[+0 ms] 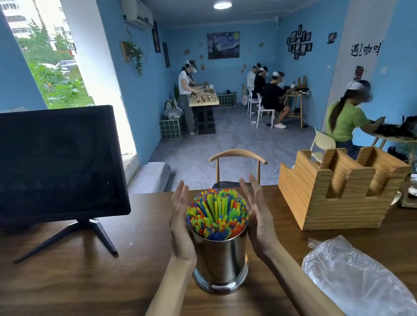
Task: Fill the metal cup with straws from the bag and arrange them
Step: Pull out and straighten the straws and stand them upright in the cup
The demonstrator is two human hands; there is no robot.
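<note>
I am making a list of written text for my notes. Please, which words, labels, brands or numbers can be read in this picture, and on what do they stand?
"遇" then a stroke, then "咖" and a cut-off character: black brush characters on the white door panel at the far right.
The small poster below them: too small to read.
The framed pictures and wall notes: too small to read.
The monitor, metal cup, plastic bag and wooden holder: no text visible.

The bag [359,280] runs off the bottom edge. The cup [220,260] hides the lower straws [217,214]. The screen [52,163] is cut at left.
</note>
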